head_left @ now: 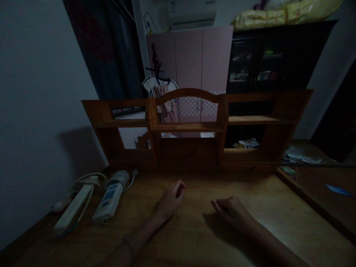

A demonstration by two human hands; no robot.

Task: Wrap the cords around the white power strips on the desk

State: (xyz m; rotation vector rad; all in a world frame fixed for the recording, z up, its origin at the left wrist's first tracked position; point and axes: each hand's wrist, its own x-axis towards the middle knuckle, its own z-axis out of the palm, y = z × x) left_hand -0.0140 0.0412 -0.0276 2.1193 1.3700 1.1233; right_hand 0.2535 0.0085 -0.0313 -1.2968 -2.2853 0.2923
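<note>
My left hand (171, 200) rests on the wooden desktop (191, 241) near the middle, its fingers curled in loosely and nothing visible inside them. To the right, my right hand (233, 213) is held at or just above the same surface, fingers folded together, also with nothing seen in it. The two hands are apart, with bare wood between them. On the left of the desk lie two white power strips, one with blue sockets (109, 200) and a coiled cord, the other (74, 207) closer to the wall. Neither hand touches them.
A wooden shelf unit (187, 128) stands along the back edge of the desk. A wall (41, 111) bounds the left side. Beyond are pink wardrobe doors (189, 63), a dark cabinet (257, 66) and clothes on a stand (161, 91). A blue item (338, 190) lies at right.
</note>
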